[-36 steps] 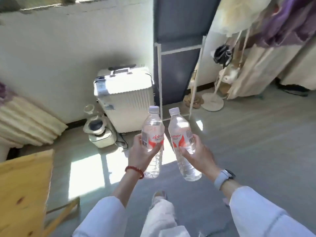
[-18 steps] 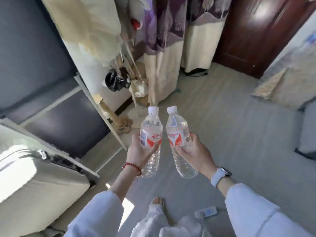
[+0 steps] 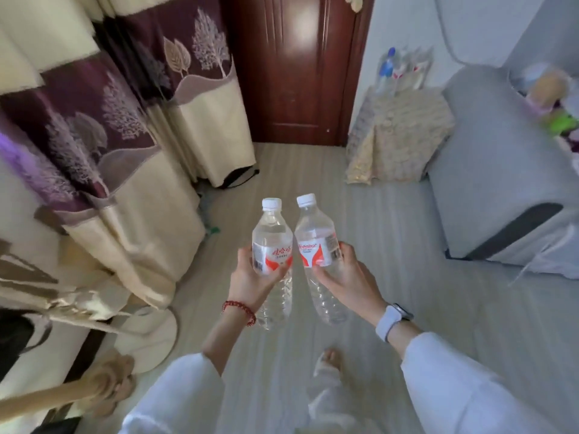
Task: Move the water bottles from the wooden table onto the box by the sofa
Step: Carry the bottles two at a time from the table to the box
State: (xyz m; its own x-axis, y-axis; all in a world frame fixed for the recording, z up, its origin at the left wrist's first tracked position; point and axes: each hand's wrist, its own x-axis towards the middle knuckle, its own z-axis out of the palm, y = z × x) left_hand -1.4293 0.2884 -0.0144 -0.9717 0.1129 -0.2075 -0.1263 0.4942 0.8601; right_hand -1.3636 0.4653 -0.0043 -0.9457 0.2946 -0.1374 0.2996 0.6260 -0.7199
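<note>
Closest to the camera, two white sleeves reach forward over the pale striped floor (image 3: 407,245), with a bare foot (image 3: 329,358) showing between them. The left hand (image 3: 250,283), a red bead bracelet (image 3: 239,311) on its wrist, has its grip curled round the left water bottle (image 3: 272,245) at the label, thumb on the near side. The right hand (image 3: 351,277), a pale-strapped watch (image 3: 393,319) on its wrist, has its grip wrapped round the right water bottle (image 3: 316,239) just below the label. Both bottles are clear with white caps and red-and-white labels, held up in the air over the floor, caps pointing away and leaning slightly apart at the top, their shoulders just beside each other. To the left hang cream and purple curtains (image 3: 125,120) printed with trees, with a blurred stand and round base low at the left edge. To the right stands the grey sofa (image 3: 488,170), soft toys blurred on its seat at the far right. Beyond it, just beside the sofa's end, is the box (image 3: 398,133) draped in a yellowish patterned cloth, and several more bottles (image 3: 402,70) stand on top of it, too blurred to count. At the far end is a dark red wooden door (image 3: 297,67)
</note>
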